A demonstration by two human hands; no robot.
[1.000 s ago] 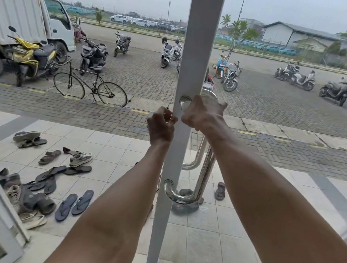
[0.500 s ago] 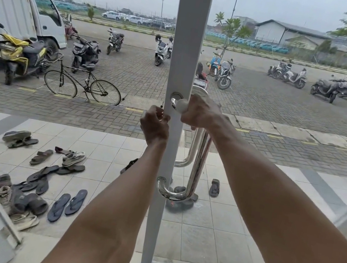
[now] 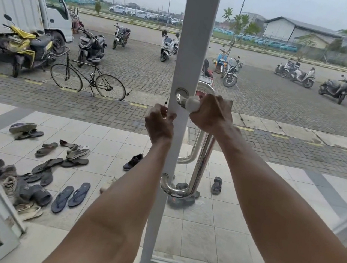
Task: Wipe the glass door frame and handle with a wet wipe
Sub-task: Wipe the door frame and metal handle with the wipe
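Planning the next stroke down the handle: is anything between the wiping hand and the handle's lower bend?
Nothing visible. The right hand presses the wet wipe on the top bend of the handle, and the bar below is bare down to the lower bend. The left hand grips the door frame, off the handle.

Truck (image 3: 18,2) at 10 o'clock, bicycle (image 3: 88,78) beside it on pavers, sandals (image 3: 70,197) scattered on tiles at 8, scooters (image 3: 341,88) parked at 2.
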